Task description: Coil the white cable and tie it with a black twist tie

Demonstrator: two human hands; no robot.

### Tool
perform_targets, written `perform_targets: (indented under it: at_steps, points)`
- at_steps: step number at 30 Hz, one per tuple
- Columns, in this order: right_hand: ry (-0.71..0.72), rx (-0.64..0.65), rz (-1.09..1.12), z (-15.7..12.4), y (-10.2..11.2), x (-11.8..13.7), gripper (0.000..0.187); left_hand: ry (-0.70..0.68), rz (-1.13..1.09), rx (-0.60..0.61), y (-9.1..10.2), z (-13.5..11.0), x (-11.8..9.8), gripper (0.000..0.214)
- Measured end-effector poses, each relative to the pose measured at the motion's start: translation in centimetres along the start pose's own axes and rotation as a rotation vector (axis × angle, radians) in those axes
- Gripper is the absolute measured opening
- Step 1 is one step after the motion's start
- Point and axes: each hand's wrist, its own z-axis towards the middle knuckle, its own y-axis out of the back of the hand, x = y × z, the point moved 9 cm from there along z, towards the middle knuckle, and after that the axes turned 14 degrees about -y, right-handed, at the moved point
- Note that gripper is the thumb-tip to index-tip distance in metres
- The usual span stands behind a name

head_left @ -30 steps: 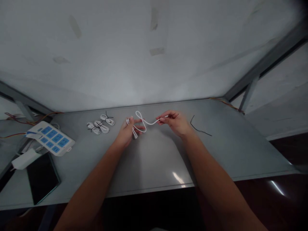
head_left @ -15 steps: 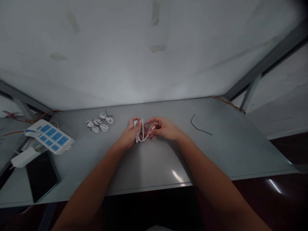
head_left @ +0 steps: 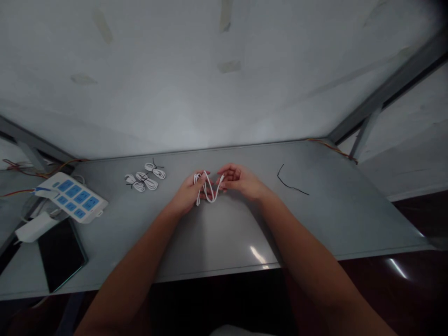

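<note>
Two bare hands at work over the middle of the table (head_left: 227,242), and a white cable (head_left: 211,200) is strung between them! The left hand (head_left: 189,191) has its grip pinched on the gathered folds, thumb on top, the strands standing in a narrow stack. Across from it, the right hand (head_left: 243,182) holds a loose end (head_left: 221,178) at thumb and fingertips, the other fingers curled. Between the two grips the cable dips in a slack bend, near the table, though whether it touches I can't tell from here.

This looks to me like the gathering step, the last length being folded in, nearly all of it in the left grip. The move now, I'd judge, calls for a steady left pinch and the right bringing that end flat against the stack without springing the folds.

Off to the left lie three dark-tied white bundles (head_left: 147,181), side by side. Out to the right, well apart from them, a thin dark wire (head_left: 292,187) lies bent, touched by neither hand.
</note>
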Motion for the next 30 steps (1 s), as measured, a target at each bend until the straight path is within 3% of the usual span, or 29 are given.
perform_targets:
  at_steps: [5, 10, 14, 19, 25, 30]
  points:
    - [0.053, -0.157, -0.059, -0.2, 1.2, 0.7, 0.039, 0.004, 0.071, 0.057, -0.5, -0.2, 0.2, 0.044]
    - [0.073, -0.193, -0.194, -0.3, 0.1, 0.5, 0.029, -0.060, 0.203, -0.010, -0.1, -0.3, -0.5, 0.040]
    - [0.156, -0.285, -0.305, -0.4, -0.4, 0.4, 0.023, -0.075, 0.228, 0.004, -0.5, -0.4, -0.6, 0.041]
    - [0.038, -0.252, -0.264, 0.3, -0.5, -1.1, 0.027, -0.065, 0.257, 0.052, -1.2, -0.6, -0.7, 0.040]
    - [0.055, -0.333, -0.244, 0.1, 0.4, -0.8, 0.033, -0.090, 0.237, 0.144, -2.3, -1.0, -0.9, 0.041]
    - [-0.001, -0.301, -0.192, 0.3, 0.3, -1.6, 0.036, -0.115, 0.274, 0.212, -2.8, -1.1, -0.7, 0.041]
